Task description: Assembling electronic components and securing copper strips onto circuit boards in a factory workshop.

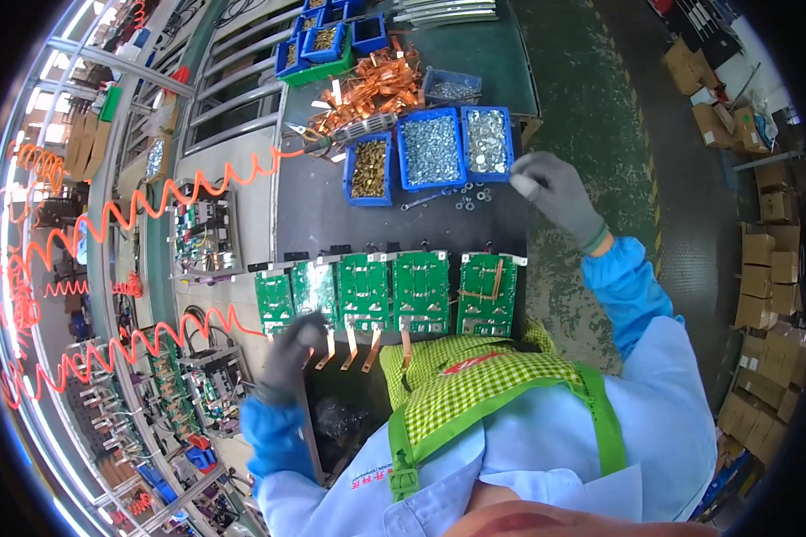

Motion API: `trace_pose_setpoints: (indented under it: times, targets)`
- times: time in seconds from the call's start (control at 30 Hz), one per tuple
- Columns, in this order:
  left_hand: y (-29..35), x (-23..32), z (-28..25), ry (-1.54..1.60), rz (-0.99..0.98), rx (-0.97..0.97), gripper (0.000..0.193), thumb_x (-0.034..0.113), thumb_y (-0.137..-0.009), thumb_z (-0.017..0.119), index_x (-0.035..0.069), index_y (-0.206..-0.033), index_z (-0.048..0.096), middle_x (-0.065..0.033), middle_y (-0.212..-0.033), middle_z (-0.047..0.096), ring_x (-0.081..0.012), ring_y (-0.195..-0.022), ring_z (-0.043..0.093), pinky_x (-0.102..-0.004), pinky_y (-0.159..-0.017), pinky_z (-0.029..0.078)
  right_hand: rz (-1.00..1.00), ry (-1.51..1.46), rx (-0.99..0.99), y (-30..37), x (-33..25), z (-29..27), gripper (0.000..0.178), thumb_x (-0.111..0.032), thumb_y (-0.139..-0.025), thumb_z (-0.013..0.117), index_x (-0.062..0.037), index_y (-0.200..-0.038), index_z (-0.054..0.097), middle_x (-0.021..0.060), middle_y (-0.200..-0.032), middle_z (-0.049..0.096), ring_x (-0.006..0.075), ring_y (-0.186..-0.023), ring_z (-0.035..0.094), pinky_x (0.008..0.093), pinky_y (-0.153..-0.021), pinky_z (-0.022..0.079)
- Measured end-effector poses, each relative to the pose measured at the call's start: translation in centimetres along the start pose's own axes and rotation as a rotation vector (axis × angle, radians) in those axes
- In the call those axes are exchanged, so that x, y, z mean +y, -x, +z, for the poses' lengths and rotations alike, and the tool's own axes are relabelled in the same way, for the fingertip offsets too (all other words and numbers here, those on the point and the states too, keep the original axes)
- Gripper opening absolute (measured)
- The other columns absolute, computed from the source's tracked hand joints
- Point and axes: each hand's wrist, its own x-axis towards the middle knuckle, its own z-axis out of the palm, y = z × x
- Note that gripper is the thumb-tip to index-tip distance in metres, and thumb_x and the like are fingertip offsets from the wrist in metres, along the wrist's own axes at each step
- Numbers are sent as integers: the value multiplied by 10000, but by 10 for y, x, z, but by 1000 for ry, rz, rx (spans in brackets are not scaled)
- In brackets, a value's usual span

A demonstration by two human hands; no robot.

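Note:
A row of green circuit boards (364,291) lies along the near edge of the dark workbench. Copper strips (372,351) stick out from under several of them toward me. My left hand (295,353), in a grey glove, is at the near edge of the leftmost boards, its fingers curled; what they hold, if anything, is hidden. Gloved likewise, my right hand (560,195) is at the right edge of the blue bin of washers (487,143), fingertips pressed together. Anything between them is too small to make out. A bent copper piece (497,279) lies on the rightmost board.
Beside the washers stand a blue bin of silver screws (431,148) and one of brass parts (368,170). A wrench (426,199) and loose washers lie before them. Behind are a power screwdriver (363,128) and a copper-strip pile (376,85). Orange coiled hoses (161,201) stretch across the left.

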Motion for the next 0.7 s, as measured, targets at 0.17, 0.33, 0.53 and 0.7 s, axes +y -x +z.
trace_pose_setpoints:
  times: [0.17, 0.33, 0.53, 0.7]
  targets:
    - [-211, 65, 29, -463, 332, 48, 393, 188, -818, 594, 9, -1160, 519, -175, -1087, 580, -256, -1010, 569, -316, -849, 443, 103, 41, -4, -23, 55, 24, 301, -312, -790, 617, -11, -798, 615, 145, -777, 581, 295, -751, 571, 373, -673, 451]
    - [-351, -3, 47, -1158, 219, -49, 664, 183, -742, 611, 121, -1335, 319, -243, -1323, 356, -409, -1079, 494, -427, -916, 413, 95, 119, -172, -36, 102, 50, 308, -332, -802, 578, -27, -820, 616, 152, -822, 586, 336, -783, 558, 410, -702, 445]
    - [-397, -26, 59, -1224, 254, -14, 520, 98, -761, 552, 226, -1246, 416, -246, -1242, 379, -422, -1010, 529, -455, -868, 445, 281, 192, -137, -23, 131, 26, 340, -354, -793, 600, -22, -863, 621, 143, -871, 597, 311, -816, 574, 373, -726, 454]
    - [-420, -56, 48, -1297, 500, 33, 402, 166, -786, 566, 202, -1178, 487, -201, -1149, 455, -393, -988, 540, -444, -817, 470, 344, 171, -280, -28, 129, 39, 281, -270, -824, 606, -2, -908, 605, 88, -864, 595, 155, -793, 555, 285, -726, 439]
